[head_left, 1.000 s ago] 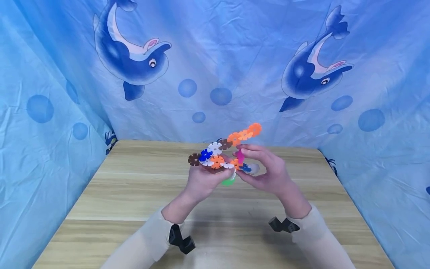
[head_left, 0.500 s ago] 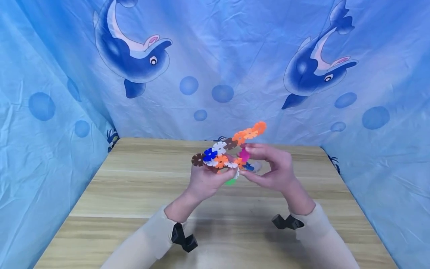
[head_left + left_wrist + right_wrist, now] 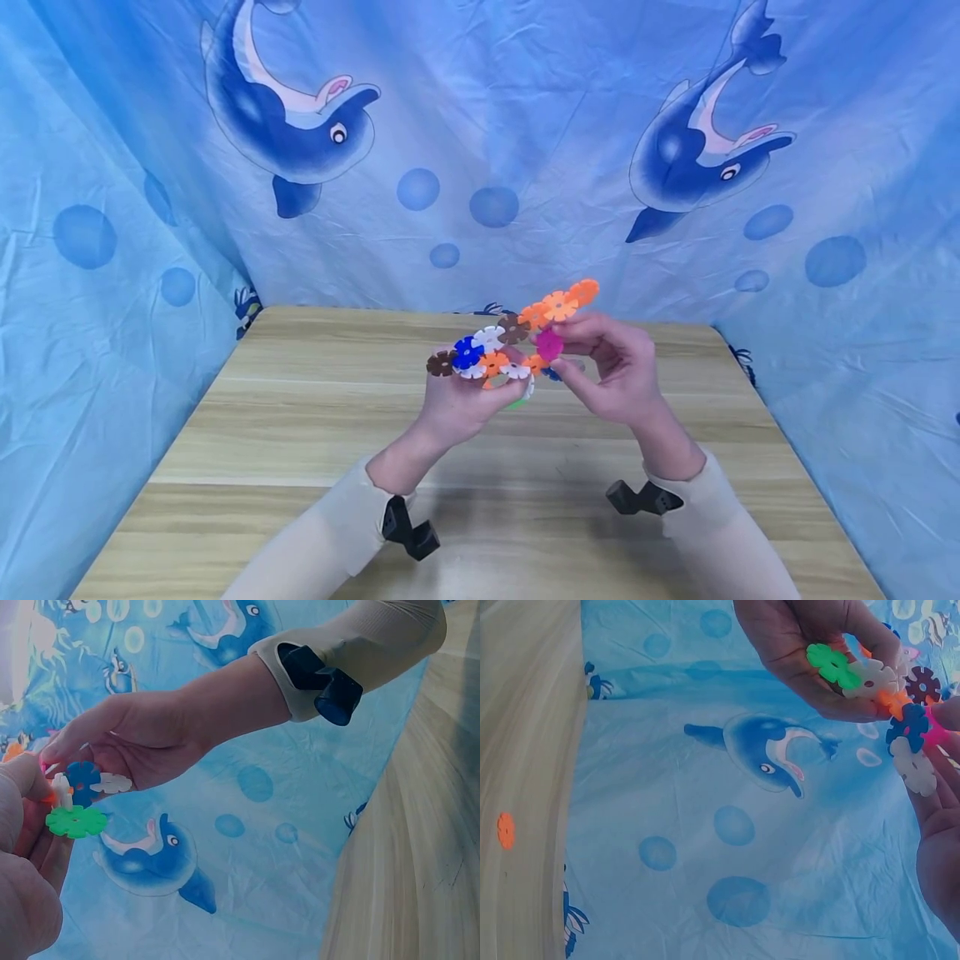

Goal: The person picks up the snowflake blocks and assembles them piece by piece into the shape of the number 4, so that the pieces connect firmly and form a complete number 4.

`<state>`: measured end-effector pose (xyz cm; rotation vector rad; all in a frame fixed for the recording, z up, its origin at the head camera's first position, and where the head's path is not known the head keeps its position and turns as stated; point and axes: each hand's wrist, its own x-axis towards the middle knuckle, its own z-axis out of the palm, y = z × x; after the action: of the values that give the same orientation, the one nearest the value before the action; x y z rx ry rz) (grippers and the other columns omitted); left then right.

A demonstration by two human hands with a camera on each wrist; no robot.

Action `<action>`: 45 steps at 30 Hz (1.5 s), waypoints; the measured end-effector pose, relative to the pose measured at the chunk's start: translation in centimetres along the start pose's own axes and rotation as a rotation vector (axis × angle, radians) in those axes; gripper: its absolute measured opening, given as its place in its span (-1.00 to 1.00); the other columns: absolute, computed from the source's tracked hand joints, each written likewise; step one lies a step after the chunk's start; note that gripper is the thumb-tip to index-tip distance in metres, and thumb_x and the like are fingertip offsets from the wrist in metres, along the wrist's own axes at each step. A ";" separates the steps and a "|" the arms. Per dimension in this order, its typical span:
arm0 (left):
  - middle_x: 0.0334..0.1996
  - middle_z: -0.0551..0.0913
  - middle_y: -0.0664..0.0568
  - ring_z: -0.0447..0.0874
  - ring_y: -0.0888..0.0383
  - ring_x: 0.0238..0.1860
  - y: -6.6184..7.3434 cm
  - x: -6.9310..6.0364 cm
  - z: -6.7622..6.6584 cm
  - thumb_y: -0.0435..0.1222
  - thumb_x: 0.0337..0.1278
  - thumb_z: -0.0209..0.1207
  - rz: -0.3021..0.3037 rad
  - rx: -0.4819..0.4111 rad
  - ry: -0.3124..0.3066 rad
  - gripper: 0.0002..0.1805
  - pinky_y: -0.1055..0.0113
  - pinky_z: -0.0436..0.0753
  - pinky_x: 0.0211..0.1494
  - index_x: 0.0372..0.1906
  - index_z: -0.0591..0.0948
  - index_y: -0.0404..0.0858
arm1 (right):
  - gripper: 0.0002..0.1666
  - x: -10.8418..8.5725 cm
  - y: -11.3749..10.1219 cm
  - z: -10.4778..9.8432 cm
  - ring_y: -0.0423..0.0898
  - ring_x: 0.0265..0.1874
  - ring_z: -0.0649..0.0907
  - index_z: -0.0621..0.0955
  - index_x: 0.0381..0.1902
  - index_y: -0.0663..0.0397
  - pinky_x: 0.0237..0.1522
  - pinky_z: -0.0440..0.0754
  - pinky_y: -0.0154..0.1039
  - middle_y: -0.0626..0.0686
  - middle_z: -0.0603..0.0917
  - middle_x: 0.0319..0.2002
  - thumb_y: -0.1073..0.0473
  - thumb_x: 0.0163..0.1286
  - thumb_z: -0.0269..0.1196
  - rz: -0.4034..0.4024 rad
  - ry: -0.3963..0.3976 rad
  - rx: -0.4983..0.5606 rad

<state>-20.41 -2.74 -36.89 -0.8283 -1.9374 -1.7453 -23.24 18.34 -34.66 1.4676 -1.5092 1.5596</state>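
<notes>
Above the table, my left hand [image 3: 459,410] grips a joined cluster of slotted snowflake discs [image 3: 468,352], its thumb along the near side. One branch runs up to the right through white and brown discs to several orange discs [image 3: 559,306]. My right hand [image 3: 626,371] pinches a pink snowflake disc [image 3: 550,345] between thumb and fingers at the cluster's right side. Whether the pink disc is slotted in cannot be told. In the left wrist view a green disc [image 3: 76,821] hangs lowest. A blue disc [image 3: 907,729] and a whitish disc [image 3: 913,769] show beside my right fingers.
Beneath both hands lies a wood-grain table [image 3: 300,450]. A loose orange disc [image 3: 506,830] appears on the tabletop in the right wrist view. Blue dolphin-print cloth [image 3: 510,125] hangs behind the table and along both sides.
The pink disc has turned to face the head camera more fully. My right thumb has risen to its lower edge. The orange branch has shifted slightly right, while my left hand keeps its grip.
</notes>
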 end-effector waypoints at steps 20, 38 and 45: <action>-0.06 0.76 -0.41 0.85 0.07 0.01 -0.3 0.2 -0.4 -0.62 -0.05 0.43 -0.014 -0.191 -0.017 -0.52 0.24 0.84 0.11 0.07 0.61 -0.53 | -0.74 1.7 -0.2 -0.6 -0.06 0.07 0.84 0.73 -0.15 0.53 -0.08 0.83 -0.31 0.29 0.84 -0.12 0.37 0.34 0.48 -0.135 -0.130 -0.136; -0.26 0.74 -0.37 0.80 0.15 -0.22 0.3 0.7 -1.3 -0.63 -0.03 0.36 -0.063 -0.261 -0.169 -0.73 0.26 0.87 -0.09 -0.16 0.64 -0.48 | -0.82 3.1 -2.0 -3.2 0.03 -0.23 0.89 0.84 -0.19 0.26 0.01 0.79 -0.35 0.21 0.87 -0.25 0.25 0.50 0.36 -0.226 -0.371 -0.397; -0.27 0.70 -0.42 0.77 0.10 -0.25 0.2 0.6 -1.2 -0.66 0.00 0.34 -0.050 -0.340 -0.229 -0.73 0.30 0.86 -0.11 -0.15 0.61 -0.52 | -0.75 3.5 -2.7 -3.1 0.04 -0.26 0.89 0.84 -0.14 0.29 -0.18 0.82 -0.28 0.22 0.88 -0.26 0.20 0.55 0.32 -0.232 -0.441 -0.417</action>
<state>-20.83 -3.81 -36.20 -1.1491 -1.8350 -2.1285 -22.81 20.79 -29.86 1.7202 -1.6973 0.7541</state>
